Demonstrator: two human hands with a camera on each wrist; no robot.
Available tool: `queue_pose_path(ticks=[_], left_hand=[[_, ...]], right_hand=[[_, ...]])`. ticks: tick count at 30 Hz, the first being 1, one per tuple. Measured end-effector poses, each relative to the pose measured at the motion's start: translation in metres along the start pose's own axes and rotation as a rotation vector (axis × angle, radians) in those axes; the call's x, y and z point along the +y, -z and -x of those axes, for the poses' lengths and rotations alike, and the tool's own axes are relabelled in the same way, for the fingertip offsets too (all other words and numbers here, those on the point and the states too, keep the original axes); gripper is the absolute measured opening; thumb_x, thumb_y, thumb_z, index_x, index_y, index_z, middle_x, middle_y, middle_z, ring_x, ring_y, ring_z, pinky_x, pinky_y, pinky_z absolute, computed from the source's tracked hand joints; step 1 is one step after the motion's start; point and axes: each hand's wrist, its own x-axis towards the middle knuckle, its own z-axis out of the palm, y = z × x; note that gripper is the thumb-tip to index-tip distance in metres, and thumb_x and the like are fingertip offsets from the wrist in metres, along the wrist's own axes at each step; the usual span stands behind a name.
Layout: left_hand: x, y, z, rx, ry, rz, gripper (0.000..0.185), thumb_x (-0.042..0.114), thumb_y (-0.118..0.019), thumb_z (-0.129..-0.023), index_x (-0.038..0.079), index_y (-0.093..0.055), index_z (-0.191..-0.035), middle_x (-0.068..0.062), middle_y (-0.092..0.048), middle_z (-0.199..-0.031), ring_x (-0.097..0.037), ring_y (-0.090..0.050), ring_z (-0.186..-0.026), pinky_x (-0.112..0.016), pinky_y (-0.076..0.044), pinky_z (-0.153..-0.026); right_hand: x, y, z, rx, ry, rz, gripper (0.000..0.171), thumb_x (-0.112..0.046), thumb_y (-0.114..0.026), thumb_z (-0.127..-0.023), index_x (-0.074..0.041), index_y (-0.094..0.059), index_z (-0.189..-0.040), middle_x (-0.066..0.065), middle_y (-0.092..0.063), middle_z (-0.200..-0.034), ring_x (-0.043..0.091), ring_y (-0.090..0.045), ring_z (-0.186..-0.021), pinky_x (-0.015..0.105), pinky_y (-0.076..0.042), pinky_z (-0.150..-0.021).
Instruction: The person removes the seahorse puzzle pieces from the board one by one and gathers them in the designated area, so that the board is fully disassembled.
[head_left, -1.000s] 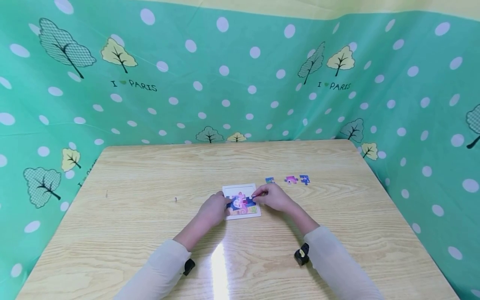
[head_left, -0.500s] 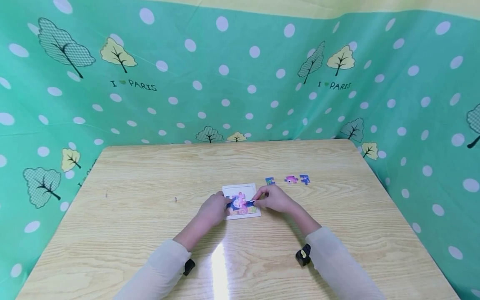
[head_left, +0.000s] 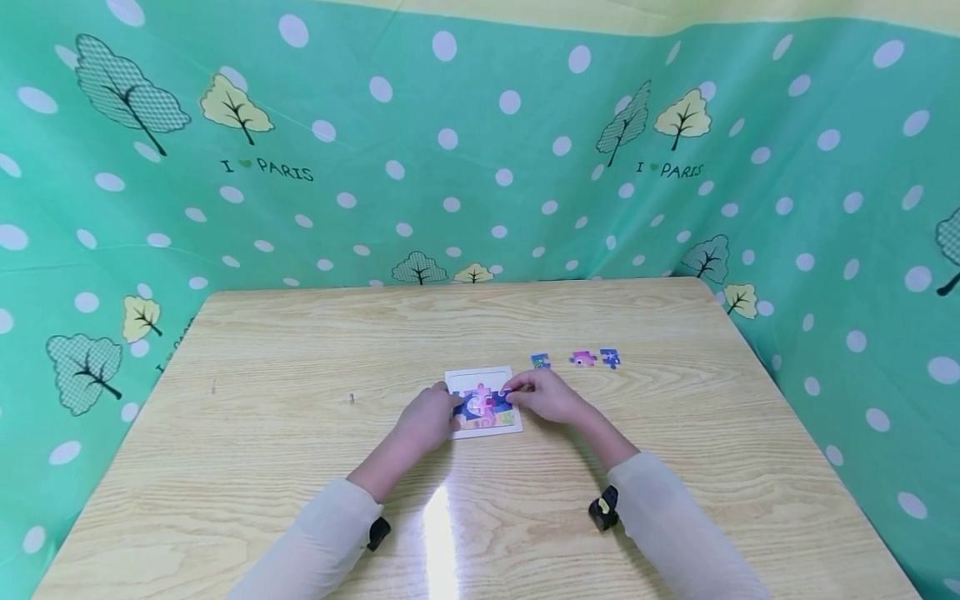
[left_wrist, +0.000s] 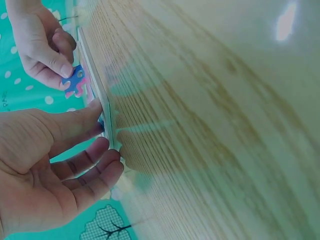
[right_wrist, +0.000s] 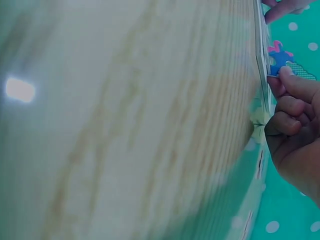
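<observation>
Sleeves: two pale sleeves reach in from the near edge of the wooden worktop [head_left: 675,317], each with a small black camera strapped at the wrist.
Left hand: the left hand [head_left: 426,421] rests at the left edge of the puzzle tray [head_left: 480,373]; in the left wrist view its thumb lies on the tray's top and the fingers [left_wrist: 95,170], loosely extended, press along the tray's side, steadying it without closing round it.
Right hand: the right hand [head_left: 546,395] sits at the tray's right edge; thumb and forefinger are pinched narrow on a blue puzzle piece [left_wrist: 75,82], the other fingers [right_wrist: 287,117] curled under.
Blue puzzle piece: held low over the right part of the picture, at or just above the pieces already laid; whether it is seated I cannot tell.
Puzzle tray: white, flat on the worktop mid-centre between both hands, its lower part filled with pink, blue and yellow pieces, a bare white strip along the far edge.
Loose pieces: beyond and to the right of the right hand lie three, apart from one another in a row: a small blue-green piece [head_left: 540,361], a pink piece [head_left: 582,359], a blue starred piece [head_left: 610,358].
Backdrop: green polka-dot cloth [head_left: 480,150] with trees stands behind and beside the worktop.
</observation>
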Motion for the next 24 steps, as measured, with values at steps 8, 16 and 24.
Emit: queue_pose_path(ticks=[8,16,24], left_hand=[[0.000,0.000,0.000,-0.015,0.012,0.011,0.036,0.012,-0.063,-0.078,0.007,-0.060,-0.114,-0.013,-0.056,-0.094,-0.019,-0.052,-0.075,-0.031,-0.048,-0.068],[0.000,0.001,0.000,0.000,0.002,0.022,0.034,0.010,-0.062,-0.078,0.006,-0.061,-0.112,-0.013,-0.056,-0.093,-0.019,-0.051,-0.075,-0.032,-0.048,-0.070],[0.000,0.001,0.000,0.015,-0.013,0.011,0.035,0.009,-0.063,-0.077,0.006,-0.061,-0.112,-0.012,-0.055,-0.088,-0.019,-0.049,-0.070,-0.032,-0.047,-0.066]], right_hand=[[-0.005,0.002,-0.001,-0.033,0.020,0.075,0.016,-0.016,-0.058,-0.084,-0.016,-0.066,-0.098,-0.002,-0.064,-0.095,0.013,-0.054,-0.092,0.034,-0.044,-0.084],[-0.011,0.003,-0.002,-0.053,0.024,0.142,0.015,-0.015,-0.058,-0.084,-0.017,-0.066,-0.097,-0.003,-0.063,-0.093,0.011,-0.053,-0.086,0.031,-0.044,-0.079],[-0.007,0.002,-0.002,-0.059,0.008,0.089,0.017,-0.015,-0.062,-0.081,-0.016,-0.066,-0.097,-0.002,-0.062,-0.087,0.012,-0.050,-0.071,0.025,-0.043,-0.061]])
